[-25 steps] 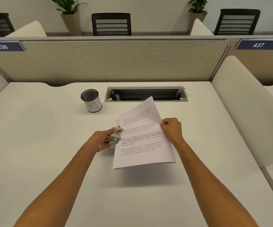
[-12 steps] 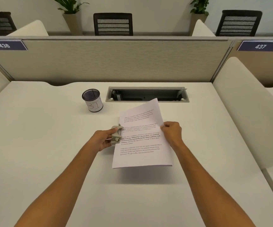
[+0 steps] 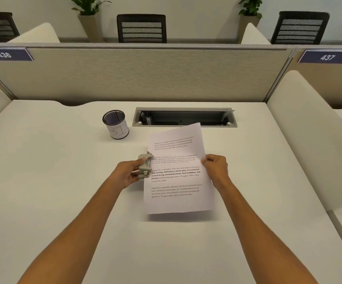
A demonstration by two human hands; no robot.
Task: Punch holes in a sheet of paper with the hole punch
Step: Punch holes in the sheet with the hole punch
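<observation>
A white printed sheet of paper (image 3: 176, 177) hangs just above the white desk (image 3: 53, 181), its near edge casting a shadow. My right hand (image 3: 215, 167) pinches the sheet's right edge. My left hand (image 3: 128, 172) grips a small grey metal hole punch (image 3: 145, 166), held upright at the sheet's left edge, about halfway along it. The punch's jaw touches or slightly overlaps the paper's margin; I cannot tell whether the edge is inside the slot.
A black mesh cup (image 3: 115, 127) with a white label stands at the back left of the paper. An open cable tray (image 3: 184, 119) is sunk into the desk behind the sheet. A beige partition (image 3: 145, 74) closes the far side, a cream divider (image 3: 309, 130) the right.
The sheet has swung a little, its near edge moving left and squaring up. Both hands stay in nearly the same place, the punch still at the left margin.
</observation>
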